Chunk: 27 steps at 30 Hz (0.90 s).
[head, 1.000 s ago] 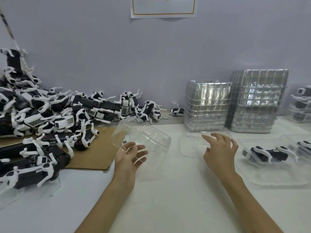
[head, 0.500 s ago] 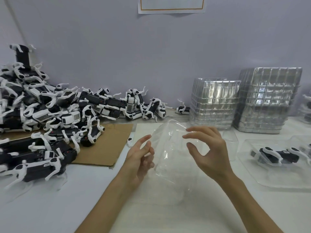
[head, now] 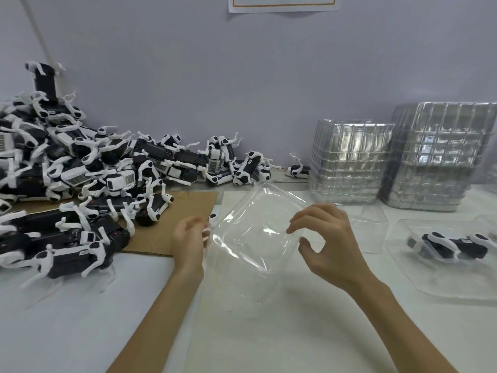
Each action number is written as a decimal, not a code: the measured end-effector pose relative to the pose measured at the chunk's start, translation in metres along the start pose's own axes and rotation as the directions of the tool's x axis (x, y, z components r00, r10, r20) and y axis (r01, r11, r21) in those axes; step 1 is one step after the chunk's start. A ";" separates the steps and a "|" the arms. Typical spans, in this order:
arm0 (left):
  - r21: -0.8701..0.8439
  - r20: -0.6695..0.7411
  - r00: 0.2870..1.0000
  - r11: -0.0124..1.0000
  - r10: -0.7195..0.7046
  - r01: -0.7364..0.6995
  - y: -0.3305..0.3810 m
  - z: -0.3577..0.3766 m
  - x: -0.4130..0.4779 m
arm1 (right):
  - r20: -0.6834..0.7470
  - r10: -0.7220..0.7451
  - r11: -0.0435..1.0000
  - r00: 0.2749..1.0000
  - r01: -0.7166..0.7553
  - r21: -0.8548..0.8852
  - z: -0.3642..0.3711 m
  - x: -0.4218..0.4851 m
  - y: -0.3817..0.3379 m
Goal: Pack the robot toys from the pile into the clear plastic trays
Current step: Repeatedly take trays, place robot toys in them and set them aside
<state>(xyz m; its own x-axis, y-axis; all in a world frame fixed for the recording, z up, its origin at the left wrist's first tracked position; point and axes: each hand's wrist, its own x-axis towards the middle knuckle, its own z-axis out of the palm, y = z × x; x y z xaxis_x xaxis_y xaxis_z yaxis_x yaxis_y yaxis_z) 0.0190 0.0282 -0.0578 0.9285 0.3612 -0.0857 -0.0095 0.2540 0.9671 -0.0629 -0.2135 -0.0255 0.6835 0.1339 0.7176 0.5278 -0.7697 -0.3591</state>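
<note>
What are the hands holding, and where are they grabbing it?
A clear plastic tray. The left hand holds its left edge; the right hand pinches its right edge.

Brown cardboard sheet on white table

L grip & R grip hold clear tray tilted above table, toy pile at L.
</note>
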 end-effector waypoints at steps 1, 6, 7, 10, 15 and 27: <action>0.049 -0.034 0.997 0.996 0.075 -0.073 0.002 -0.004 0.004 | -0.033 -0.006 1.000 0.999 0.006 0.002 0.000 0.000 -0.003; 0.041 -0.155 0.974 0.986 0.167 -0.163 0.015 -0.029 0.028 | 0.096 -0.006 0.999 0.995 0.010 -0.036 0.013 -0.005 -0.014; 0.065 -0.164 0.969 0.982 0.184 -0.176 0.016 -0.036 0.033 | 0.145 -0.006 0.999 0.989 0.011 -0.038 0.017 -0.007 -0.015; 0.232 -0.147 0.953 0.945 0.267 -0.229 0.014 -0.054 0.045 | 0.232 -0.014 1.000 0.973 0.017 -0.010 0.024 -0.012 -0.016; 0.424 -0.125 0.954 0.884 0.274 -0.199 0.017 -0.054 0.068 | 0.178 -0.027 0.999 0.984 0.018 0.049 0.026 -0.012 -0.017; 0.880 0.134 0.932 0.391 0.337 -0.269 0.027 -0.055 0.108 | -0.032 0.055 0.994 0.998 -0.052 0.094 0.029 -0.011 -0.011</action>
<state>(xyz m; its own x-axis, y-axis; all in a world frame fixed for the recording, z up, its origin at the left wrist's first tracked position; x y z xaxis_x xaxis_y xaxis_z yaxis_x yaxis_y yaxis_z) 0.0988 0.1237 -0.0540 0.9118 0.3018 0.2785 0.0737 -0.7874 0.6120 -0.0618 -0.1888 -0.0464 0.6951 0.0712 0.7154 0.5366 -0.7135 -0.4504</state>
